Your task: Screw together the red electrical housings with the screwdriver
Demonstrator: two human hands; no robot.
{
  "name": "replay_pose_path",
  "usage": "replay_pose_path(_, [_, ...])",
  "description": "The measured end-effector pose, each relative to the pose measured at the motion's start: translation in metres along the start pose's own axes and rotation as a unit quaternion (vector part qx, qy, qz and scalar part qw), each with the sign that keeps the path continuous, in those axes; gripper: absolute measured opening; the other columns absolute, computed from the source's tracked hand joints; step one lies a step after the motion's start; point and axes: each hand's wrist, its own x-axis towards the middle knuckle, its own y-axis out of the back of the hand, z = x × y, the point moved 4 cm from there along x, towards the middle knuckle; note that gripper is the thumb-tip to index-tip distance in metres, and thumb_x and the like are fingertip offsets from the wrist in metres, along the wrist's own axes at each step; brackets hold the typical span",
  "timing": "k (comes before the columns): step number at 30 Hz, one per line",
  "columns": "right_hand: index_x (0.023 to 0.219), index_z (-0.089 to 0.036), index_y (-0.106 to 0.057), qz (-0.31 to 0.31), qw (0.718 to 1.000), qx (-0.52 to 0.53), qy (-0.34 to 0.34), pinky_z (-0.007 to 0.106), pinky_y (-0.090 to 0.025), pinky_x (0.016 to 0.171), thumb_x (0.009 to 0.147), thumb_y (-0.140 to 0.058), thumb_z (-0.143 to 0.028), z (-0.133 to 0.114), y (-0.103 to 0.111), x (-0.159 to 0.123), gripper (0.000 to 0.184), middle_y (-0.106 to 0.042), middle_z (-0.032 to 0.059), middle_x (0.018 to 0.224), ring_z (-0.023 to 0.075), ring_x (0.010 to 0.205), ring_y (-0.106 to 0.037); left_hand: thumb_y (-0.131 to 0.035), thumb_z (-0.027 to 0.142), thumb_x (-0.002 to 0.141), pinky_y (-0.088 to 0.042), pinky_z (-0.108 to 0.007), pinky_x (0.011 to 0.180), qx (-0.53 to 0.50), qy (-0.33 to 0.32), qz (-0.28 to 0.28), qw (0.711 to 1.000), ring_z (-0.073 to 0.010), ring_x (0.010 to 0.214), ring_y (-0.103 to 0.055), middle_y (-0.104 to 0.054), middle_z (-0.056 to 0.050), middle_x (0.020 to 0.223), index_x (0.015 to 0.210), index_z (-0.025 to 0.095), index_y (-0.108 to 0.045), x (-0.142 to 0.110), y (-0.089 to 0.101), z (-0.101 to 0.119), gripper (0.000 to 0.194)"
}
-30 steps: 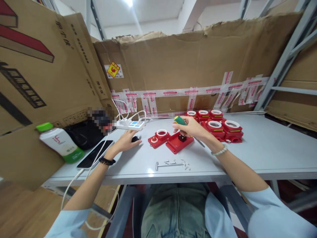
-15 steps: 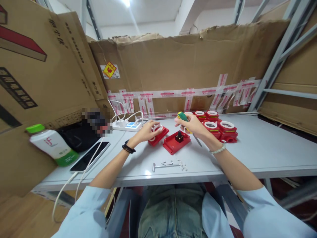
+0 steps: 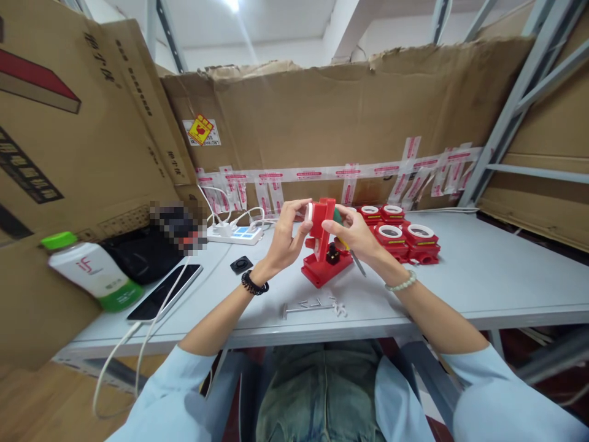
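- Cover stands on edge between our hands, just over the base; we cannot tell whether the two touch.
- Our left hand has its grip closed around the side with the white ring, probably to steady it.
- Our right hand keeps its grip around the screwdriver, thumb against the cover, perhaps palming the tool to spare the fingertips.
- Base rests flat, its black block inside, presumably so both hands can share the cover.
- Screws lie near our edge, likely for easy reach.
- Pale counter also carries a power strip, phone, bottle and red boxes.
- Cardboard screens the back; metal posts frame the right.
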Motion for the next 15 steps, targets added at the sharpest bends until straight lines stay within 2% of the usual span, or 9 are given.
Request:
replay_pose_path(2, [0.101,-0.019,-0.06,0.014,0.998,-0.05,0.04,0.022,-0.041,0.043,0.066,-0.075,-0.053,-0.001,0.0,0.0,0.051,-0.057,-0.0029,0.073,0.0082,0.053,-0.048,-0.035,0.056,0.095,-0.048,-0.035,0.089,-0.023,0.032,-0.004,0.999,-0.0201,0.102,-0.056,-0.053,-0.012,0.117,0.125,0.019,-0.048,-0.002,-0.002,-0.001,0.049])
replay_pose_path(4, [0.108,-0.02,-0.059,0.03,0.988,-0.114,0.102,0.027,-0.052,0.065,0.066,-0.077,-0.051,-0.006,0.0,-0.001,0.055,-0.064,0.0016,0.089,0.0143,0.075,-0.06,-0.033,0.058,0.095,-0.045,-0.036,0.094,-0.048,0.073,0.001,0.996,-0.0215,0.108,-0.056,-0.055,-0.012,0.119,0.123,0.019,-0.049,-0.004,-0.003,-0.004,0.05])
replay_pose_path(6, [0.119,-0.02,-0.054,0.041,0.962,-0.201,0.182,0.034,-0.052,0.087,0.064,-0.08,-0.044,-0.015,0.0,-0.005,0.066,-0.064,0.0063,0.11,0.0208,0.098,-0.061,-0.03,0.061,0.094,-0.044,-0.036,0.094,-0.081,0.126,0.008,0.989,-0.0219,0.107,-0.056,-0.059,-0.01,0.115,0.115,0.018,-0.053,-0.005,-0.004,-0.01,0.053])
replay_pose_path(7, [0.124,-0.021,-0.052,0.034,0.942,-0.252,0.219,0.037,-0.051,0.093,0.064,-0.08,-0.04,-0.019,-0.002,-0.007,0.069,-0.061,0.0078,0.116,0.0232,0.105,-0.06,-0.029,0.063,0.094,-0.046,-0.035,0.091,-0.106,0.163,0.002,0.981,-0.0215,0.103,-0.058,-0.062,-0.009,0.108,0.109,0.018,-0.056,-0.006,-0.006,-0.015,0.054])
replay_pose_path(9, [0.129,-0.023,-0.05,-0.003,0.895,-0.353,0.274,0.04,-0.049,0.097,0.068,-0.076,-0.03,-0.024,-0.007,-0.011,0.067,-0.058,0.0092,0.124,0.0255,0.113,-0.057,-0.029,0.067,0.091,-0.05,-0.032,0.077,-0.171,0.247,-0.026,0.953,-0.0192,0.085,-0.061,-0.064,-0.006,0.088,0.092,0.018,-0.058,-0.008,-0.01,-0.026,0.058])
replay_pose_path(11, [0.132,-0.026,-0.048,-0.048,0.851,-0.43,0.299,0.039,-0.052,0.095,0.071,-0.069,-0.018,-0.023,-0.011,-0.014,0.065,-0.055,0.0089,0.128,0.0255,0.117,-0.056,-0.031,0.071,0.089,-0.047,-0.028,0.058,-0.235,0.325,-0.065,0.914,-0.0151,0.062,-0.057,-0.058,-0.002,0.066,0.079,0.018,-0.055,-0.012,-0.014,-0.036,0.059])
replay_pose_path(13, [0.135,-0.028,-0.046,-0.077,0.819,-0.481,0.302,0.036,-0.055,0.088,0.071,-0.064,-0.011,-0.019,-0.014,-0.015,0.068,-0.052,0.0079,0.134,0.0251,0.118,-0.056,-0.035,0.073,0.086,-0.037,-0.023,0.043,-0.272,0.375,-0.1,0.88,-0.0108,0.045,-0.046,-0.048,0.002,0.052,0.071,0.018,-0.05,-0.015,-0.016,-0.042,0.059])
replay_pose_path(15, [0.135,-0.029,-0.046,-0.093,0.798,-0.51,0.308,0.034,-0.057,0.083,0.073,-0.06,-0.009,-0.014,-0.016,-0.015,0.067,-0.05,0.0069,0.139,0.0248,0.12,-0.056,-0.038,0.075,0.083,-0.026,-0.02,0.036,-0.28,0.394,-0.143,0.864,-0.0079,0.036,-0.035,-0.039,0.005,0.044,0.065,0.019,-0.047,-0.018,-0.016,-0.046,0.059])
